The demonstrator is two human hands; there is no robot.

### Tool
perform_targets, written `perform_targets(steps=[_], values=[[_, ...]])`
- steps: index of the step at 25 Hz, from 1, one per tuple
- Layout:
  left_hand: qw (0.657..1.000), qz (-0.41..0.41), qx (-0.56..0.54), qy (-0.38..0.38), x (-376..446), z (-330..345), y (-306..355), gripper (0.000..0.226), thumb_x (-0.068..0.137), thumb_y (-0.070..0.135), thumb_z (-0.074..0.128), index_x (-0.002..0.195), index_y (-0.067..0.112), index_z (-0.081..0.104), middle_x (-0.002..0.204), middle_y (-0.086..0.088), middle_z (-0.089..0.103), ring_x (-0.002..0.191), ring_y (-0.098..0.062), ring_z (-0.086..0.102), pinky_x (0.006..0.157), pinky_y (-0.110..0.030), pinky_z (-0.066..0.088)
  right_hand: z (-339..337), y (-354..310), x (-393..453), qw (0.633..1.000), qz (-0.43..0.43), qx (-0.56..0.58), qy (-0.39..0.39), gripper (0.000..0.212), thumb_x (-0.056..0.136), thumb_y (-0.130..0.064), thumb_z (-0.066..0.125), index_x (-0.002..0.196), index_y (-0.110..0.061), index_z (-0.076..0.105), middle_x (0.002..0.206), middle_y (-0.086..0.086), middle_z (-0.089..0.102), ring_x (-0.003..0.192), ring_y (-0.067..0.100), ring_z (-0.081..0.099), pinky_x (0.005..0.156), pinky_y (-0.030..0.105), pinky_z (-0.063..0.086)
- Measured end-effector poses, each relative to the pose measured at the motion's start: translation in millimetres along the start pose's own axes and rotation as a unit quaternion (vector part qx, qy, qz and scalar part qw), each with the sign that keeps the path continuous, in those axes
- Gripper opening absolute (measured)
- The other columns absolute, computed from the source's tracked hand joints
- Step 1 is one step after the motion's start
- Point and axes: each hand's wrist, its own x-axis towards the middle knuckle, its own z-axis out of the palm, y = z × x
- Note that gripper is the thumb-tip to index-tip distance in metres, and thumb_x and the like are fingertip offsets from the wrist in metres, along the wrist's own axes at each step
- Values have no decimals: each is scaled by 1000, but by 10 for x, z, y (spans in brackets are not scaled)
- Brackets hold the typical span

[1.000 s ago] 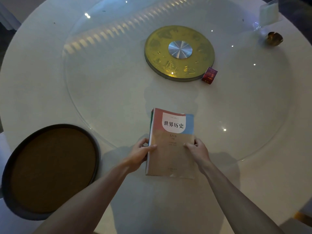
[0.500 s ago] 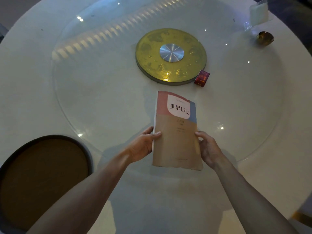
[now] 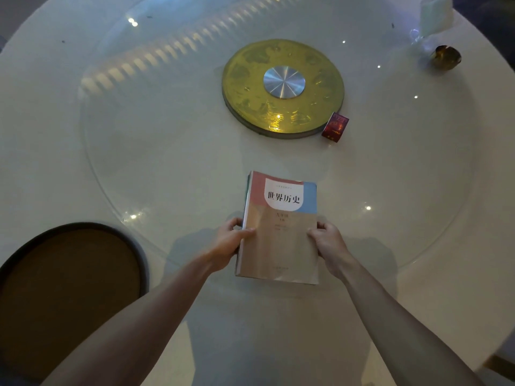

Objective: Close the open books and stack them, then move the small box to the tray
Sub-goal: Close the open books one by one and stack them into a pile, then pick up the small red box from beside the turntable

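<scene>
A closed book (image 3: 278, 240) with a pink, blue and tan cover lies on top of another closed book whose green edge shows at the left; the pile rests on the white round table. My left hand (image 3: 230, 240) grips the pile's left edge and my right hand (image 3: 327, 240) grips its right edge. A small red box (image 3: 335, 127) lies farther off to the right, beside the gold disc. The round dark tray (image 3: 139, 246) with a brown inside sits at the lower left.
A gold disc (image 3: 282, 87) with a silver hub sits at the middle of the glass turntable (image 3: 139, 162). At the far right stand a small gold round object (image 3: 445, 57) and a clear card stand (image 3: 434, 15).
Half a second ago the top book was raised and tilted between both hands. Now it lies flat on the lower book, nearer to me, with both hands still on the edges.
</scene>
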Motion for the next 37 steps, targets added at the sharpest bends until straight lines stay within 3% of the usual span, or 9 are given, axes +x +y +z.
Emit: perform_targets(steps=[4, 8, 14, 18, 26, 29, 33, 35, 37], values=[[992, 19, 84, 90, 39, 85, -127, 30, 89, 20, 69, 119, 15, 68, 110, -10, 74, 92, -22, 71, 74, -33, 57, 112, 115, 10, 997, -25, -48, 48, 16, 93, -14, 55, 104, -14, 68, 101, 10, 78, 94, 33, 75, 81, 52, 63], [942, 56, 277, 181, 3, 128, -107, 37, 76, 43, 61, 108, 31, 75, 93, 5, 78, 96, -25, 68, 84, -42, 57, 147, 158, 12, 987, -53, -122, 87, 12, 95, -22, 56, 94, -17, 67, 92, 9, 76, 85, 32, 73, 75, 49, 61], [920, 85, 325, 200, -95, 195, -67, 39, 78, 34, 60, 116, 28, 68, 104, -3, 64, 95, -24, 65, 84, -42, 57, 152, 171, 91, 960, -97, -228, 129, 33, 98, -17, 57, 75, 8, 58, 74, 26, 64, 62, 23, 47, 55, 34, 31], [932, 71, 298, 191, -89, 151, -38, 39, 73, 34, 62, 110, 33, 75, 94, 4, 75, 85, -20, 71, 76, -42, 61, 141, 121, 93, 964, -74, -225, 119, 34, 99, -18, 59, 69, -2, 57, 61, 8, 56, 57, 17, 45, 53, 32, 31], [947, 65, 268, 163, -68, 61, 43, 34, 83, 32, 66, 115, 27, 76, 93, 11, 76, 87, -13, 73, 79, -36, 60, 108, 112, 109, 977, -48, -184, 95, 34, 96, -31, 56, 83, -3, 71, 80, 17, 74, 64, 17, 57, 61, 32, 43], [911, 97, 344, 207, 66, 40, 249, 53, 88, 46, 62, 131, 16, 67, 120, -6, 69, 108, -22, 67, 95, -39, 54, 1, 6, 185, 973, -54, -201, 104, 36, 96, -34, 55, 79, -6, 71, 72, 11, 70, 65, 18, 59, 62, 32, 45], [862, 225, 400, 217, 351, 287, 859, 50, 95, 37, 59, 138, 13, 60, 128, -11, 59, 121, -26, 55, 102, -37, 44, -267, -406, 462, 962, -94, -214, 145, 35, 95, -29, 54, 71, -5, 65, 64, 6, 64, 65, 28, 63, 65, 39, 52], [854, 262, 408, 185, 556, 521, 1205, 47, 96, 35, 59, 137, 13, 62, 130, -10, 60, 123, -26, 55, 104, -36, 43, -407, -697, 662, 955, -107, -224, 162, 31, 96, -27, 55, 80, -8, 72, 78, 11, 73, 82, 34, 71, 73, 40, 54], [848, 281, 419, 159, 777, 796, 1515, 47, 96, 32, 59, 138, 12, 61, 133, -8, 60, 125, -26, 55, 105, -35, 40, -534, -991, 881, 952, -115, -227, 167, 29, 98, -23, 55, 110, -9, 77, 109, 13, 77, 107, 33, 70, 90, 39, 53]])
